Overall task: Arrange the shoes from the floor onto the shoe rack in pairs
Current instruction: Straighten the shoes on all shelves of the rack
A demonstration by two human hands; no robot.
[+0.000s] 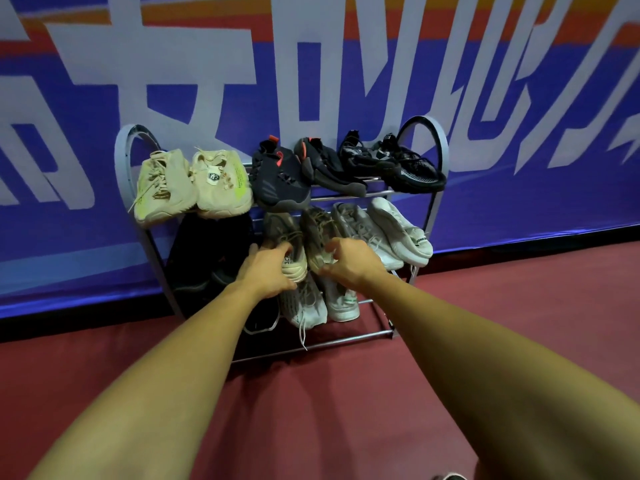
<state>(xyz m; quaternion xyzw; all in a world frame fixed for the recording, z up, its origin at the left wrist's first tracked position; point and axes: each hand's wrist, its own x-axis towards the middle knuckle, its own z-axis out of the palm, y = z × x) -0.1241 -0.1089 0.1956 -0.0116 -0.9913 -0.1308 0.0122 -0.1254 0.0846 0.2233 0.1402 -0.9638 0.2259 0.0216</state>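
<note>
Grey-tan shoes (313,226) | head view: middle shelf of rack (346,340), white pair (398,230) at their 3 o'clock | left hand (266,271), right hand (349,261) each grip one heel | best to push both in level, side by side.

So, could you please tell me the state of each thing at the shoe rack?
Grey metal shoe rack: upright, shoes on all three tiers.
Taupe laced sneaker pair: middle tier, heels gripped.
Left hand: grips the left taupe sneaker.
Right hand: grips the right taupe sneaker.
Cream knit sneaker pair: top tier, side by side.
White-and-grey sneaker pair: middle tier, right end.
</note>
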